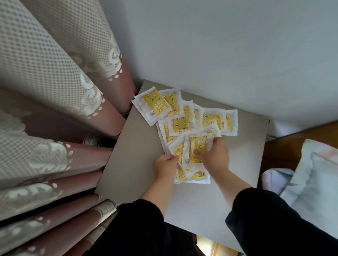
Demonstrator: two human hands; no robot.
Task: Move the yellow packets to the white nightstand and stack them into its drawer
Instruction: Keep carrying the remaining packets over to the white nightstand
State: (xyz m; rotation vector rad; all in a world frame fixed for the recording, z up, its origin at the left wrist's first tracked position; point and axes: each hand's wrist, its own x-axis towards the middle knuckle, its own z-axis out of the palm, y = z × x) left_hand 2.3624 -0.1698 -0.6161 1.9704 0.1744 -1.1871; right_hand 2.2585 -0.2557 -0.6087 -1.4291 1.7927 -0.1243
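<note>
Several yellow packets with white sealed borders lie scattered and overlapping on the top of the white nightstand. My left hand grips the left edge of a small stack of packets near the front of the pile. My right hand pinches one packet at its right side, thumb on its face, holding it over that stack. No drawer is in view.
Patterned curtains hang close along the nightstand's left side. A pale wall runs behind it. At the right lie a wooden bed edge and light bedding. The nightstand's front half is bare.
</note>
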